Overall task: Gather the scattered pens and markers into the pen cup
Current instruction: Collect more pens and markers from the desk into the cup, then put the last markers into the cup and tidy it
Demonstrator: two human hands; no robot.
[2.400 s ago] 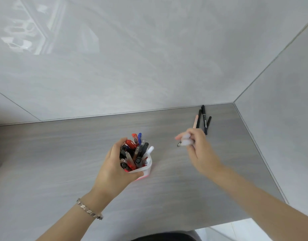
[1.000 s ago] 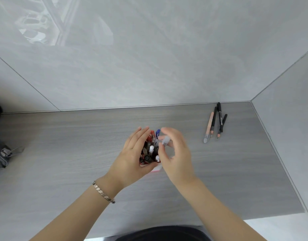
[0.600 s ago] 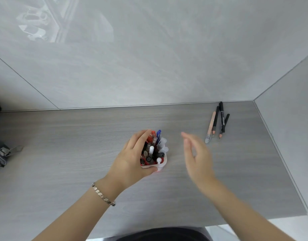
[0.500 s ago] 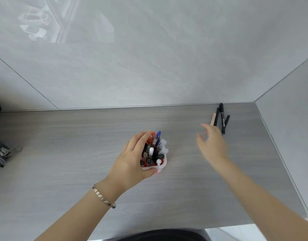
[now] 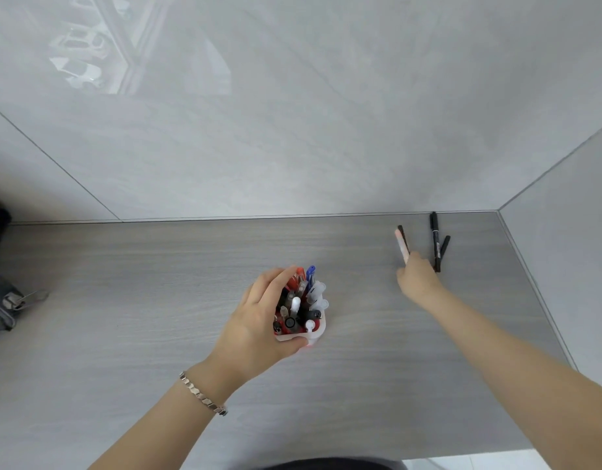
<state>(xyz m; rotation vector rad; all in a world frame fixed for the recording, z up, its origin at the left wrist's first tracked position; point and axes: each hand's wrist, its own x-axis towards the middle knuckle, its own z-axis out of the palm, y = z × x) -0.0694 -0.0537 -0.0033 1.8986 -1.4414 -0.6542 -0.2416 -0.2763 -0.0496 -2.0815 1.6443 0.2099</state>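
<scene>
A white and red pen cup (image 5: pixel 319 332) stands mid-desk, packed with several pens and markers. My left hand (image 5: pixel 259 322) is wrapped around its left side and holds it. My right hand (image 5: pixel 417 279) reaches to the far right of the desk, its fingers closed on the lower end of a pink pen (image 5: pixel 402 245) and a thin black pen (image 5: pixel 402 234) beside it; both stick up and lean left out of the hand. Just right of the hand, a black marker (image 5: pixel 435 237) and a shorter black pen (image 5: pixel 445 246) lie on the desk.
The grey wood desk (image 5: pixel 157 300) meets a grey wall at the back and another on the right, forming a corner behind the loose pens. A dark bag with a metal clip (image 5: pixel 8 303) sits at the left edge. The desk's front edge runs near my body.
My right hand dropped a pen into the cup, then swung right to the loose pens and closed on the pink and thin black ones, tilting them. My left hand stayed on the cup.
</scene>
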